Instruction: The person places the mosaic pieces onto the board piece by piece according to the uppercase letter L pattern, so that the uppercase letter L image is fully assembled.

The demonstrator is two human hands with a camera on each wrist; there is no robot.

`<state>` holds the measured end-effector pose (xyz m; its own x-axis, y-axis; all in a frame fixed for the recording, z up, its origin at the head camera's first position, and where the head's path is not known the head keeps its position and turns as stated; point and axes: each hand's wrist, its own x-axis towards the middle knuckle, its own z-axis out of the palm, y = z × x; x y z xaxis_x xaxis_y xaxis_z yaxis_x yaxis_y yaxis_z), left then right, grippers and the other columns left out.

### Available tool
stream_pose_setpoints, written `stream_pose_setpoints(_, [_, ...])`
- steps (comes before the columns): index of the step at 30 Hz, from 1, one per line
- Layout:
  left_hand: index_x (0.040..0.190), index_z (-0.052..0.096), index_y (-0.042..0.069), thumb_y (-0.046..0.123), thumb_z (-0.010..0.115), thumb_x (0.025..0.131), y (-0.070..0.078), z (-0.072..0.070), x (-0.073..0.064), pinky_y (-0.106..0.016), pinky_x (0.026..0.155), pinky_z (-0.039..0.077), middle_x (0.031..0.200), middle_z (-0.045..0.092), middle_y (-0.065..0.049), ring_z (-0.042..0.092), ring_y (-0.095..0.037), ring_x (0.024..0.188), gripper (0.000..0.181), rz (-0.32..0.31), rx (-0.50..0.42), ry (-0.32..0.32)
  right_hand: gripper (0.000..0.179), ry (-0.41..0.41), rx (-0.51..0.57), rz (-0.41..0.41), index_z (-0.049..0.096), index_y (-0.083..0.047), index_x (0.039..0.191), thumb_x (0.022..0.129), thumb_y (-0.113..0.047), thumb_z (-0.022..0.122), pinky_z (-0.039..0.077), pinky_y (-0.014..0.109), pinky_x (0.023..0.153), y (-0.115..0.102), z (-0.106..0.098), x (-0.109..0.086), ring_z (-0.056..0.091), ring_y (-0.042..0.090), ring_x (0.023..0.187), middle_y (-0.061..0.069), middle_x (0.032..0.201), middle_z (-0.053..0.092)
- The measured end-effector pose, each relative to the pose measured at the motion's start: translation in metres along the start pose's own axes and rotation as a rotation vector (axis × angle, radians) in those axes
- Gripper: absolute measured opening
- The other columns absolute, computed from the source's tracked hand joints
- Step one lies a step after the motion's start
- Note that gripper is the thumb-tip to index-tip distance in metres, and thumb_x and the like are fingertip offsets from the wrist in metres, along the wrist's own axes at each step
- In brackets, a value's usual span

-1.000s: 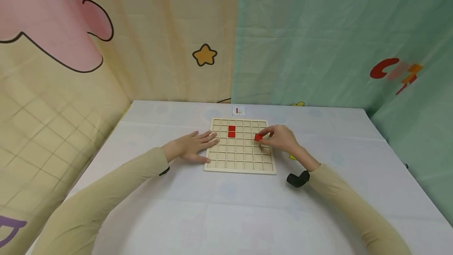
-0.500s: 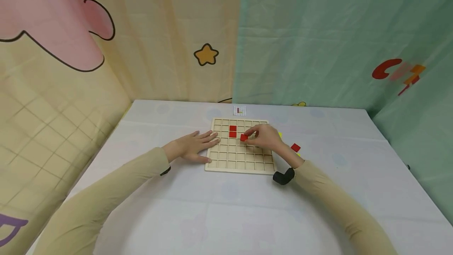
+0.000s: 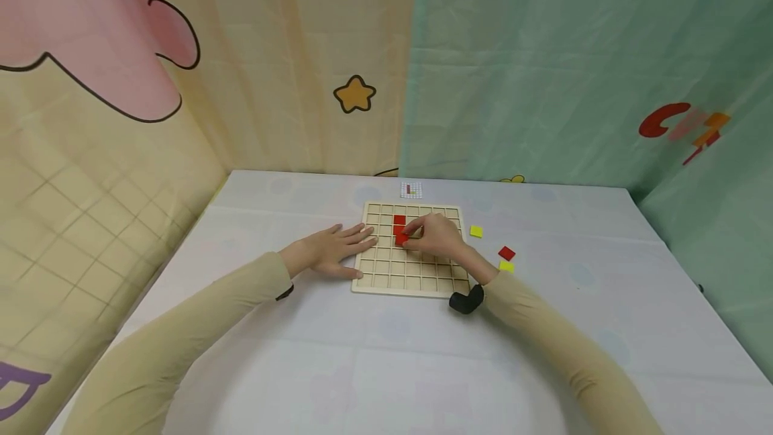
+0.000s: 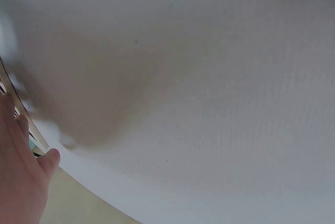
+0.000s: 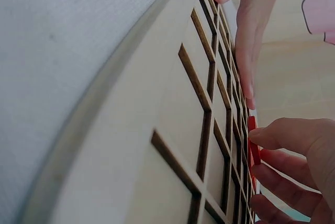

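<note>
A pale wooden board [image 3: 386, 280] divided into square cells lies on the table. My left hand [image 3: 329, 251] rests on its left edge with fingers spread; the left wrist view shows only part of that hand [image 4: 21, 171]. Between thumb and fingertips, my right hand [image 3: 441, 236] pinches a red square tile [image 3: 400, 240] at the board, just nearer to me than the red tiles [image 3: 399, 219] in one column. The right wrist view has the pinched red tile [image 5: 254, 143] seen edge-on, partly hidden by the fingers; whether it is seated in a cell I cannot tell.
Right of the board lie a yellow tile [image 3: 476, 231], a loose red tile [image 3: 506, 253] and another yellow tile [image 3: 506, 266] near the right sleeve. A small printed grid card [image 3: 412, 190] lies beyond the board. Curtains hang behind the white-covered table [image 3: 374, 368].
My right hand has carried the pinched red tile leftward across the board to the column of red tiles. Loose tiles at right have come into view. The left hand stays in place.
</note>
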<state>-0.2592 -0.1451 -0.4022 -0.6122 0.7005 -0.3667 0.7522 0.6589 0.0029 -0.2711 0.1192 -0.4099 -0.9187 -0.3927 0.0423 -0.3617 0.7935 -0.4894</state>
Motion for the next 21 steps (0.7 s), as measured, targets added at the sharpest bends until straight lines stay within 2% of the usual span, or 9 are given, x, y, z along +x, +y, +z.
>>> stream_pose_setpoints(11, [0.156,0.003,0.026,0.068,0.033,0.093,-0.0004,0.0003,0.0012,-0.055,0.120,0.009,0.164,-0.004,0.000,-0.002,-0.023,0.151,0.081,-0.012,0.012,-0.009,0.025,0.004,0.010,-0.020,0.077,-0.016,0.100,0.079,-0.029,0.075,0.044,0.022,0.056,0.0025,0.0040,0.0025,0.061,0.009,0.071,-0.002,0.095,0.075])
stream_pose_setpoints(21, [0.156,0.004,0.024,0.067,0.034,0.094,-0.0009,0.0016,0.0011,-0.055,0.119,0.010,0.164,-0.002,-0.002,-0.001,-0.024,0.151,0.082,-0.004,0.016,-0.003,0.027,-0.013,0.001,-0.037,0.077,-0.015,0.102,0.079,-0.030,0.076,0.040,0.022,0.054,0.0033,0.0062,0.0039,0.055,0.009,0.064,-0.001,0.096,0.075])
